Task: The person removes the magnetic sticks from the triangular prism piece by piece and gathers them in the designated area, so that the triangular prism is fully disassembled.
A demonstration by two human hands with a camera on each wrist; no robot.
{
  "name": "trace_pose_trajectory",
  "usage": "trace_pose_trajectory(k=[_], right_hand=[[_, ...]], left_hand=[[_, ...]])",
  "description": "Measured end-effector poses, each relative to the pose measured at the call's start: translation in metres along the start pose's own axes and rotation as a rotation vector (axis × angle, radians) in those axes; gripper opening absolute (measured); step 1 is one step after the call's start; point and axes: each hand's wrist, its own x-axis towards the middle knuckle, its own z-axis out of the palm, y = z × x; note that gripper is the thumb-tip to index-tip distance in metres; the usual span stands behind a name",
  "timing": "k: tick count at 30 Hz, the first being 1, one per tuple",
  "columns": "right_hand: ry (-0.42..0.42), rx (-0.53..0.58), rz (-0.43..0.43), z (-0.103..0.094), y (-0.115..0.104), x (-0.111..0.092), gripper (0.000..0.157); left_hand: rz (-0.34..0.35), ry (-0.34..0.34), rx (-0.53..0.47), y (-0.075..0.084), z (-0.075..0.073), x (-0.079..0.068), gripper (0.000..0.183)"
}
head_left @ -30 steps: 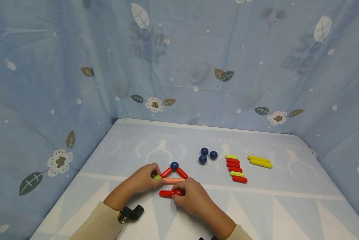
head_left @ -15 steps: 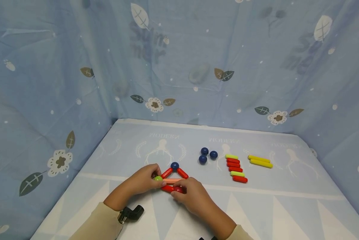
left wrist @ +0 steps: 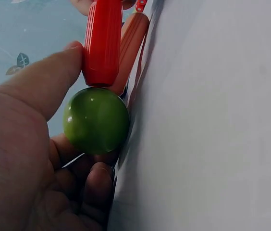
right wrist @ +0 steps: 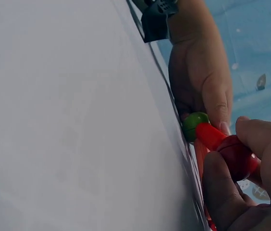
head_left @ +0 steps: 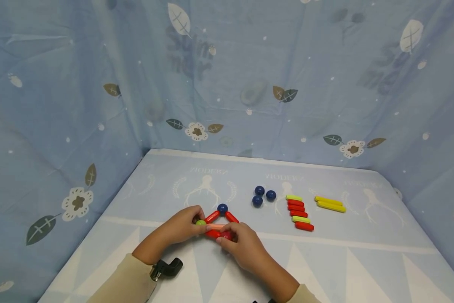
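Note:
My left hand (head_left: pixel 181 227) curls its fingers round a shiny green ball (left wrist: pixel 97 120) at the left corner of a small triangle of sticks. Its thumb lies along a red ribbed stick (left wrist: pixel 102 43), whose end meets the green ball. At the stick's other end is a dark red ball (right wrist: pixel 237 156), pinched between thumb and fingers of my right hand (head_left: pixel 244 246). Behind this stick lies a salmon stick (head_left: pixel 215 227), its right end covered by the right hand. Two more red sticks (head_left: pixel 212 217) slope up to a blue ball (head_left: pixel 222 208) at the triangle's top.
Three loose blue balls (head_left: pixel 257 201) lie right of the triangle. Further right is a column of short red and lime sticks (head_left: pixel 298 213), then two long yellow sticks (head_left: pixel 331 206). A patterned blue curtain (head_left: pixel 227 84) hangs round the table's back and sides.
My right hand has brought the red ball and its red stick away from the body and up to the salmon stick, the stick's left end now at the green ball. The left hand has stayed in place.

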Motion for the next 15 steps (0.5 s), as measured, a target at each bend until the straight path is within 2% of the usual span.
trace_pose_trajectory(k=[8,15], right_hand=[[0.057,-0.062,0.003,0.0005,-0.0033,-0.0003,0.023],[0.051,-0.029,0.044,0.0011,-0.0034,-0.0002,0.02]], left_hand=[[-0.011,0.006,0.013,-0.0014,0.002,0.0011,0.03],[0.017,-0.016,0.02,0.0003,0.0011,0.0019,0.04]])
